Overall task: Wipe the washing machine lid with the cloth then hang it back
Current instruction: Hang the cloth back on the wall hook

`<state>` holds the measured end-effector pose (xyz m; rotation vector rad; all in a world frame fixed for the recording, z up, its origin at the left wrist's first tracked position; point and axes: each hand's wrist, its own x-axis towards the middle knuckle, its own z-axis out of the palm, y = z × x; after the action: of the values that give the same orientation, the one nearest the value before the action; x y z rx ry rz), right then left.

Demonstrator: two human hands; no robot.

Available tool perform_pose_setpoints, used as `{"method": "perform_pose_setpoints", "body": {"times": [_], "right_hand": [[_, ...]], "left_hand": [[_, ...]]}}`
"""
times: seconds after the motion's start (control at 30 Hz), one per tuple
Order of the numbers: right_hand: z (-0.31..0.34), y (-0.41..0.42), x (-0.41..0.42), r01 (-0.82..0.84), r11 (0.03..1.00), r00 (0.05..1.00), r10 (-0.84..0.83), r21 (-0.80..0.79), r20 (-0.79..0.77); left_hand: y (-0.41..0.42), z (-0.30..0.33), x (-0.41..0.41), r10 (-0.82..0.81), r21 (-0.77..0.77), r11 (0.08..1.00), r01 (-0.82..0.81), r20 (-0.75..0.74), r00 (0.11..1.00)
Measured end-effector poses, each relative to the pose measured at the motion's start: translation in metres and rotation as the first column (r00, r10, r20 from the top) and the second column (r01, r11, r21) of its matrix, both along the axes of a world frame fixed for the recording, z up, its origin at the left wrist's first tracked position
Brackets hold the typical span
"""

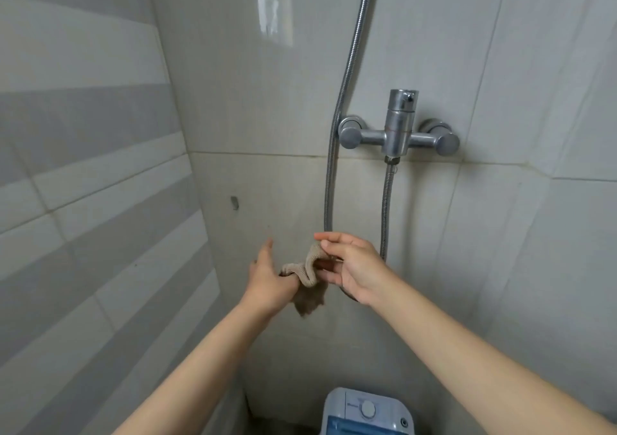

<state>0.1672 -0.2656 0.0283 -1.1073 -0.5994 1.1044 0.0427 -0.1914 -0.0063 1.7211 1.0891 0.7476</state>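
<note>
A grey tiled wall [253, 107] fills the view behind 2 raised hands. Below them stands the washing machine [365, 413]; above the right hand [354, 267] sits a steel shower mixer [399, 130]. The beige cloth [305, 276] hangs bunched between them, pinched by the right hand and gripped by the left hand [268, 282].

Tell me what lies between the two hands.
In the head view, the beige cloth spans from left hand to right hand, both gripping it.
</note>
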Motion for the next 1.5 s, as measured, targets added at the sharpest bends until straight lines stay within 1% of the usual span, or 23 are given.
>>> {"method": "perform_pose_setpoints", "body": {"times": [0.07,0.1,0.17,0.23,0.27,0.3,0.37,0.43,0.53,0.63,0.7,0.8,0.9,0.93,0.97,1.03,1.07,1.13,1.2,1.27,1.33,1.43,1.5], "right_hand": [[0.007,0.013,0.000,-0.036,0.997,0.990,0.044,0.061,-0.134],[0.011,0.019,0.000,-0.058,0.993,0.979,0.077,0.102,-0.191],[0.015,0.033,0.001,-0.070,0.982,0.970,0.109,0.176,-0.219],[0.017,0.047,0.002,-0.038,0.985,0.997,0.049,0.169,-0.060],[0.017,0.057,0.001,-0.003,0.991,0.992,-0.014,0.131,0.127],[0.015,0.068,0.001,0.066,0.994,0.925,-0.093,0.084,0.368],[0.011,0.088,0.004,0.233,0.969,0.589,-0.207,0.081,0.781],[0.008,0.105,0.005,0.302,0.942,0.306,-0.239,0.144,0.921],[0.007,0.129,-0.003,0.248,0.944,0.172,-0.264,0.218,0.949],[0.003,0.147,-0.010,0.069,0.973,0.086,-0.224,0.219,0.971],[-0.005,0.161,-0.014,-0.047,0.980,-0.087,-0.199,0.196,0.976],[-0.016,0.183,-0.016,-0.061,0.996,-0.345,-0.089,0.072,0.934],[-0.016,0.206,-0.022,-0.022,0.999,-0.483,0.025,-0.041,0.875],[-0.017,0.216,-0.022,-0.023,0.999,-0.518,0.027,-0.046,0.855],[-0.018,0.225,-0.023,-0.022,0.999,-0.532,0.018,-0.036,0.846],[-0.018,0.241,-0.025,0.033,0.997,-0.570,0.074,-0.067,0.818],[-0.017,0.247,-0.027,0.077,0.990,-0.593,0.143,-0.121,0.792],[-0.018,0.261,-0.031,0.125,0.984,-0.622,0.180,-0.131,0.762],[-0.022,0.274,-0.033,0.177,0.976,-0.596,0.211,-0.129,0.775],[-0.025,0.281,-0.032,0.220,0.962,-0.536,0.256,-0.160,0.804],[-0.030,0.283,-0.030,0.236,0.952,-0.435,0.285,-0.197,0.854],[-0.045,0.283,-0.030,0.211,0.960,-0.225,0.232,-0.185,0.946],[-0.050,0.282,-0.033,0.210,0.966,-0.036,0.164,-0.153,0.986]], "left_hand": [[0.013,0.004,-0.010,-0.034,0.279,0.960,0.013,0.069,0.997],[0.021,0.007,-0.014,-0.077,0.348,0.937,0.032,0.117,0.990],[0.030,0.017,-0.021,-0.159,0.355,0.931,0.081,0.197,0.967],[0.046,0.019,-0.025,-0.146,0.372,0.926,0.062,0.201,0.969],[0.057,0.020,-0.029,-0.102,0.410,0.912,0.025,0.168,0.981],[0.069,0.021,-0.034,-0.066,0.454,0.891,-0.002,0.134,0.989],[0.089,0.026,-0.043,-0.037,0.547,0.837,-0.006,0.069,0.997],[0.109,0.030,-0.052,-0.025,0.637,0.771,0.013,0.009,1.000],[0.140,0.034,-0.063,0.019,0.756,0.654,0.038,-0.066,0.998],[0.169,0.033,-0.066,0.039,0.912,0.355,0.208,-0.236,0.971],[0.191,0.029,-0.065,0.110,0.909,0.244,0.337,-0.371,0.922],[0.227,0.017,-0.064,0.162,0.854,0.239,0.462,-0.504,0.848],[0.258,0.003,-0.059,0.174,0.823,0.271,0.500,-0.553,0.815],[0.264,0.000,-0.056,0.170,0.819,0.328,0.471,-0.542,0.823],[0.269,-0.002,-0.053,0.175,0.834,0.379,0.401,-0.490,0.854],[0.279,-0.004,-0.044,0.135,0.743,0.603,0.289,-0.453,0.882],[0.283,-0.005,-0.041,0.129,0.699,0.670,0.249,-0.439,0.889],[0.288,-0.005,-0.038,0.103,0.607,0.780,0.152,-0.364,0.926],[0.294,-0.007,-0.037,0.106,0.533,0.833,0.147,-0.415,0.904],[0.298,-0.012,-0.034,0.075,0.464,0.868,0.175,-0.472,0.878],[0.303,-0.018,-0.030,0.049,0.397,0.906,0.144,-0.437,0.898],[0.305,-0.037,-0.029,-0.010,0.390,0.892,0.230,-0.490,0.872],[0.302,-0.040,-0.028,-0.048,0.343,0.905,0.251,-0.505,0.862]]}}
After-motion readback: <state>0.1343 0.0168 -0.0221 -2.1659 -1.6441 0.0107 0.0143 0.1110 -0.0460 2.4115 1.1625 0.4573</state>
